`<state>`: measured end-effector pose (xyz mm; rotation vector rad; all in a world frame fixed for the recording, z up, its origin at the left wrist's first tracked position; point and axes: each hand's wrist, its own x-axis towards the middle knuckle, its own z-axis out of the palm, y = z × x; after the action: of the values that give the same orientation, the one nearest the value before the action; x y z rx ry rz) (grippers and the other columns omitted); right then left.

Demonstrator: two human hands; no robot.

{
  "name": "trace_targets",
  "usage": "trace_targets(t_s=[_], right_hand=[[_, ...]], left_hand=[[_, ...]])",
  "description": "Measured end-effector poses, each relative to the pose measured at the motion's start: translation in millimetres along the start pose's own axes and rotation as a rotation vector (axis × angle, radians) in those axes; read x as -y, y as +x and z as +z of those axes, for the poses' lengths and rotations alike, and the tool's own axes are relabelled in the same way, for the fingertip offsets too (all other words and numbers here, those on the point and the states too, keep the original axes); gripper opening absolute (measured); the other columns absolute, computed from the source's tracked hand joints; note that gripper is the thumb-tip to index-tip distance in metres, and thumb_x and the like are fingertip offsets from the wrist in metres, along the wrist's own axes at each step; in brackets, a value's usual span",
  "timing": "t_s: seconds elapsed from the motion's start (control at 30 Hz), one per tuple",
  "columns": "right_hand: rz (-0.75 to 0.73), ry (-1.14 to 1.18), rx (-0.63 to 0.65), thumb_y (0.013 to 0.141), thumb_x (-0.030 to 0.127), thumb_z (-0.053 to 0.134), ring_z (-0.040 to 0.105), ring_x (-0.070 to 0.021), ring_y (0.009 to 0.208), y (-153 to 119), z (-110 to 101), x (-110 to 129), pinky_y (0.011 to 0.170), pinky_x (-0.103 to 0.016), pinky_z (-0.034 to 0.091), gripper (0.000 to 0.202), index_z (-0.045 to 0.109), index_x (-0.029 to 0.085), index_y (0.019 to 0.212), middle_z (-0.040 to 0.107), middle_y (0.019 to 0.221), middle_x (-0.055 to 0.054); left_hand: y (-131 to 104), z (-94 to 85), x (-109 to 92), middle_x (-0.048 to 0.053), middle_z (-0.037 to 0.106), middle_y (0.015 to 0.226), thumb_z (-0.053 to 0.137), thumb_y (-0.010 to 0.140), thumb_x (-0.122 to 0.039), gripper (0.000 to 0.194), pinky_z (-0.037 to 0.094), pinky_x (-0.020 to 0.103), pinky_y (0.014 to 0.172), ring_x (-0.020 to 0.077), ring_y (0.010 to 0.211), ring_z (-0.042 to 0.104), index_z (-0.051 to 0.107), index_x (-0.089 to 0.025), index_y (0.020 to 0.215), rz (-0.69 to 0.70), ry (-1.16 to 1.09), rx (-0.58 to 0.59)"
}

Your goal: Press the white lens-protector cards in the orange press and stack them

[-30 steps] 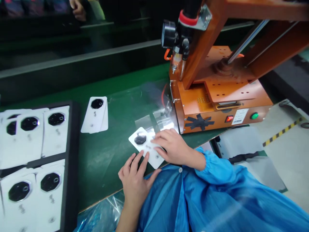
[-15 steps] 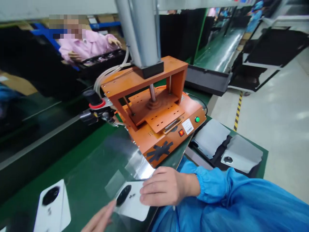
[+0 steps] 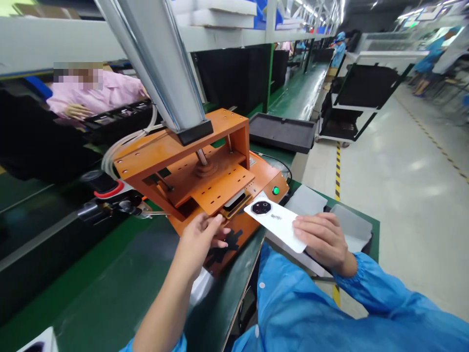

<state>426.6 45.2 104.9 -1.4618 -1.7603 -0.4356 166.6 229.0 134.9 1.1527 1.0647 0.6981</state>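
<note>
A thin, smooth white panel (image 3: pixel 280 225) with rounded corners and a glossy black eight-sided lens disc is in the right hand (image 3: pixel 326 239), fingers laid over its near end. It tilts in the air before the front edge of an orange-painted metal press (image 3: pixel 216 195); whether its disc end touches the press cannot be told. The left hand (image 3: pixel 201 239) is at that front edge, thumb and fingers curled close together beside a flat fixture (image 3: pixel 236 208) jutting from under the pressing plate; whether they grip it is unclear. Dark lettering on the panel is too small to read. Crossed strips of matte black tape (image 3: pixel 225 247) mark the press front, and a round green button (image 3: pixel 275 190) sits near its right corner. A smooth metal cylinder (image 3: pixel 154 63) rises above. The green bench (image 3: pixel 110 278) stretches left of the press, another white panel (image 3: pixel 46 340) showing at its near left. Translucent sheets (image 3: pixel 304 200) lie right of the press; beyond their right edge runs shiny floor (image 3: pixel 395 186).
</note>
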Motion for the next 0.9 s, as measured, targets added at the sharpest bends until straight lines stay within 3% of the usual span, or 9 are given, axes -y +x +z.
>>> trace_targets(t_s=[0.1,0.2,0.3,0.37,0.43,0.57,0.63,0.73,0.9], right_hand=[[-0.146,-0.085,-0.008,0.096,0.020,0.057,0.076,-0.0200,0.105,-1,1,-9,0.083,-0.040,0.053,0.035,0.070,0.042,0.121,0.078,0.116,0.003],[-0.202,-0.125,-0.015,0.098,0.018,0.054,0.074,-0.0191,0.110,7,12,-13,0.085,-0.040,0.051,0.036,0.069,0.037,0.124,0.076,0.121,0.001],[-0.234,-0.109,-0.071,0.098,0.016,0.055,0.073,-0.0194,0.113,20,34,-19,0.086,-0.038,0.051,0.033,0.072,0.033,0.120,0.077,0.121,-0.001],[-0.249,-0.094,-0.111,0.099,0.015,0.056,0.072,-0.0190,0.115,33,55,-25,0.087,-0.037,0.050,0.030,0.073,0.030,0.118,0.077,0.120,-0.003],[-0.283,-0.090,-0.151,0.100,0.016,0.054,0.072,-0.0179,0.115,49,78,-31,0.087,-0.036,0.049,0.027,0.073,0.028,0.116,0.077,0.119,-0.003],[-0.426,-0.057,-0.127,0.105,0.019,0.047,0.070,-0.0158,0.117,86,123,-40,0.091,-0.035,0.048,0.028,0.072,0.024,0.118,0.077,0.119,-0.003],[-0.522,-0.024,-0.051,0.106,0.018,0.045,0.068,-0.0159,0.117,103,139,-42,0.091,-0.035,0.047,0.029,0.070,0.022,0.121,0.076,0.121,-0.004],[-0.595,0.008,0.084,0.106,0.017,0.042,0.068,-0.0175,0.114,120,153,-40,0.090,-0.036,0.047,0.030,0.068,0.019,0.121,0.076,0.122,-0.005],[-0.460,0.053,0.313,0.108,0.023,0.042,0.069,-0.0195,0.109,131,149,-36,0.089,-0.038,0.045,0.030,0.070,0.019,0.116,0.076,0.117,-0.006]], left_hand=[[19,22.3,-6,0.013,0.072,0.099,0.081,0.071,-0.040,0.048,0.043,0.018,0.038,0.0183,0.071,0.073,0.062,-0.013,0.106,0.028,-0.090,-0.029],[40,40.0,-11,0.008,0.070,0.090,0.078,0.071,-0.041,0.048,0.024,0.014,0.034,0.0113,0.059,0.066,0.060,-0.014,0.106,0.104,-0.164,-0.122],[42,46.3,-14,-0.001,0.063,0.074,0.076,0.070,-0.041,0.042,0.020,0.014,0.036,0.0055,0.047,0.054,0.060,-0.015,0.099,0.124,-0.217,-0.209],[22,44.0,-9,-0.006,0.056,0.065,0.075,0.069,-0.039,0.035,0.024,0.014,0.038,0.0037,0.043,0.046,0.060,-0.016,0.092,0.089,-0.223,-0.218],[-11,38.1,6,-0.007,0.051,0.061,0.074,0.070,-0.038,0.031,0.028,0.014,0.039,0.0037,0.043,0.043,0.061,-0.017,0.087,0.044,-0.215,-0.211],[-89,20.5,54,-0.005,0.055,0.067,0.077,0.071,-0.050,0.043,0.032,0.016,0.040,0.0065,0.049,0.042,0.066,-0.017,0.097,-0.092,-0.172,-0.237],[-118,12.4,78,-0.001,0.062,0.074,0.073,0.075,-0.059,0.049,0.040,0.018,0.046,0.0109,0.056,0.051,0.068,-0.018,0.103,-0.207,-0.119,-0.264],[-145,6.8,103,0.003,0.069,0.082,0.063,0.083,-0.066,0.052,0.046,0.023,0.055,0.0172,0.066,0.059,0.070,-0.020,0.104,-0.240,0.025,-0.263],[-159,8.2,123,0.002,0.066,0.077,0.047,0.097,-0.058,0.042,0.045,0.027,0.064,0.0189,0.070,0.058,0.069,-0.022,0.102,-0.059,0.318,-0.104]])
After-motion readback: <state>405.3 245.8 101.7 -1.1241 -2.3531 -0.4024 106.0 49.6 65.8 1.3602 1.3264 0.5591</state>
